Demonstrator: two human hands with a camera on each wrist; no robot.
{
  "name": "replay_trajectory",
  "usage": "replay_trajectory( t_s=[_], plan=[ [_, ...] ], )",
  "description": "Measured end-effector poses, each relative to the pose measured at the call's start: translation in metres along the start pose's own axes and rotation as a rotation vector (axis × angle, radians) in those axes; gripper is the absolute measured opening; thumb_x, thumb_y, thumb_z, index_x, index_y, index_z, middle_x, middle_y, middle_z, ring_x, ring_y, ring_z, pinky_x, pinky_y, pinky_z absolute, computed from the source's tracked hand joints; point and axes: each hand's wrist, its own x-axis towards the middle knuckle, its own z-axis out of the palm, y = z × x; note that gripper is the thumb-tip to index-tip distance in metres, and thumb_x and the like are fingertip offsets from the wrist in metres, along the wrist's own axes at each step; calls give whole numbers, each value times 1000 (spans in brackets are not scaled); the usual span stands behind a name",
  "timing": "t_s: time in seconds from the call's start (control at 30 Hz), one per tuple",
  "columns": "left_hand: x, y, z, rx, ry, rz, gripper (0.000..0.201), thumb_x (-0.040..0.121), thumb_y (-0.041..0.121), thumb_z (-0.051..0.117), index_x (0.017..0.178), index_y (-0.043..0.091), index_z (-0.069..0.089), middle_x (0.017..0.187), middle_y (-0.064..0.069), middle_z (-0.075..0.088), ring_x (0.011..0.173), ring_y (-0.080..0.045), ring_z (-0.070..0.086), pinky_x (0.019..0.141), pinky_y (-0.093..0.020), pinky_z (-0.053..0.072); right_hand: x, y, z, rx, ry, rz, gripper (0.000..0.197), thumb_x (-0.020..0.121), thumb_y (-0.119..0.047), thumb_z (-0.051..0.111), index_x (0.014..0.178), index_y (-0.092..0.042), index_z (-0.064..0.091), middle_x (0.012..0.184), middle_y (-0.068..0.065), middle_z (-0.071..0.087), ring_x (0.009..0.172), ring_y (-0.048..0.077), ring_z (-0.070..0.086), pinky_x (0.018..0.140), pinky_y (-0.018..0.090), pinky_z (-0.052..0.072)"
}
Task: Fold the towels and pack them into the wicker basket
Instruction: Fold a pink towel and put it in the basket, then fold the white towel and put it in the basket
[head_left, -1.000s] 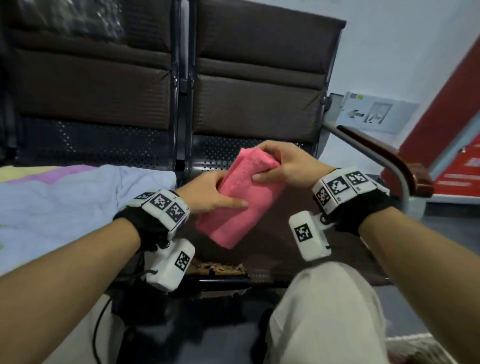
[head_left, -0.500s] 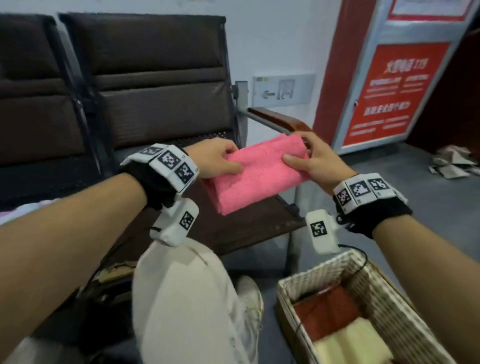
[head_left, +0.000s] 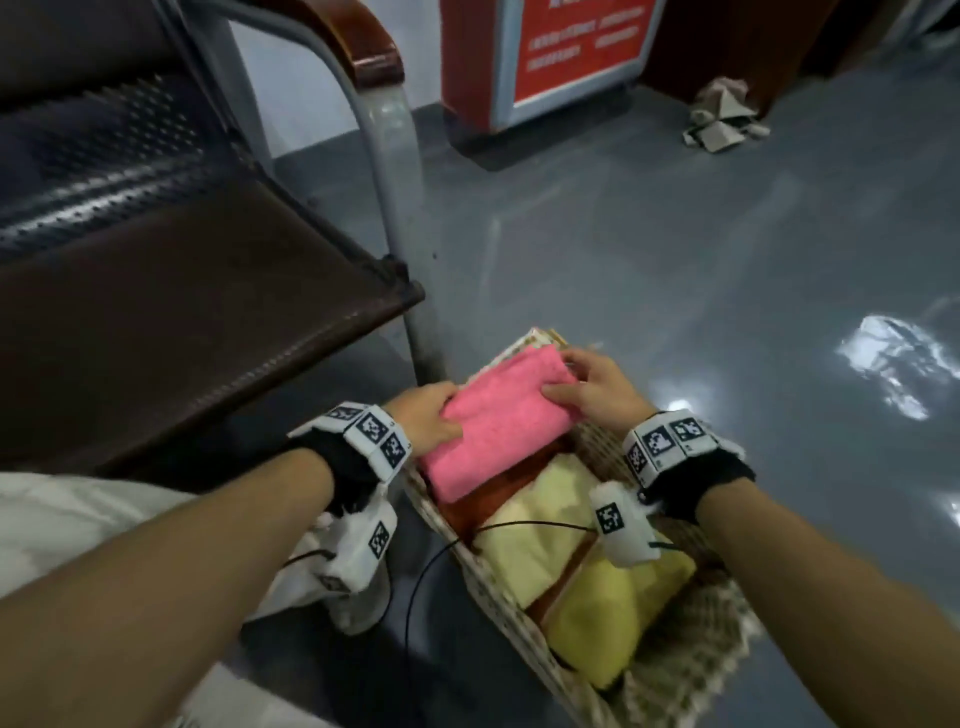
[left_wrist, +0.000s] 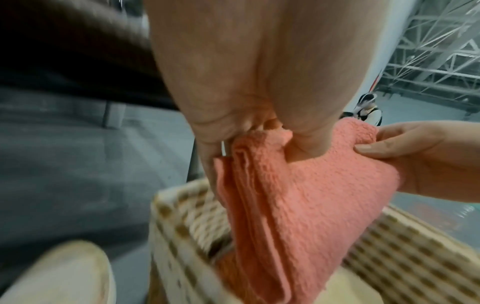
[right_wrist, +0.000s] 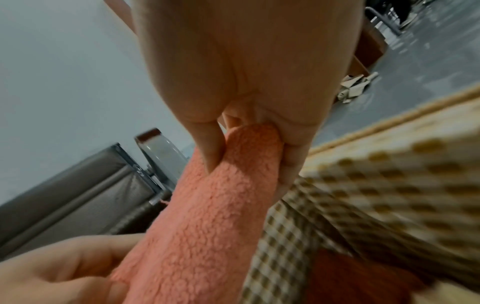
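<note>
Item: folded pink towel (head_left: 493, 426), which we have carried from above the bench seat (head_left: 171, 312) a second ago down over the far end of the wicker basket (head_left: 498, 603), lower edge dipping inside

Left hand (head_left: 431, 423): fingers curled, pinching the towel's near-left edge

Right hand (head_left: 592, 389): thumb and fingers pinching the far-right edge

Already packed: rust-red towel (head_left: 498, 493), cream towel (head_left: 540, 540), yellow towel (head_left: 608, 623) toward the near end

We judge folding done for this one; what remains is lowering it flat and letting go
</note>
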Motion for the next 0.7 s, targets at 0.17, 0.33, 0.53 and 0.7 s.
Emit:
replay_trajectory(
  t_s=[0.17, 0.33, 0.53, 0.7],
  plan=[
    [21, -19, 40, 51, -121, -7, 44, 89, 15, 57, 131, 6, 49, 132, -12, 54, 119, -24, 51, 95, -24, 37, 13, 53, 21, -202, -60, 93, 39, 82, -9, 69, 120, -8, 61, 115, 10, 65, 104, 22, 61, 95, 33, 47],
    [23, -21, 36, 15, -62, 28, 40, 88, 14, 55, 127, 8, 55, 130, -11, 57, 118, -24, 54, 98, -29, 40, 26, 70, 44, -464, -82, 181, 49, 85, -15, 67, 132, -9, 53, 128, 10, 60, 116, 24, 56, 101, 30, 41],
    [-6, -33, -14, -162, 88, -14, 21, 88, 15, 56, 106, 19, 66, 107, -2, 69, 99, -16, 63, 81, -22, 46, 31, 13, 48, -633, -93, -12, 30, 85, -9, 63, 114, -11, 65, 114, 6, 67, 107, 21, 61, 94, 26, 45],
    [-58, -43, -97, -354, 288, -28, 11, 88, 14, 59, 88, 23, 67, 91, -6, 73, 85, -17, 67, 78, -29, 51, 39, -88, 70, -755, -226, -210, 23, 88, -12, 61, 110, -14, 67, 111, 4, 68, 105, 20, 62, 83, 19, 39]
  ],
)
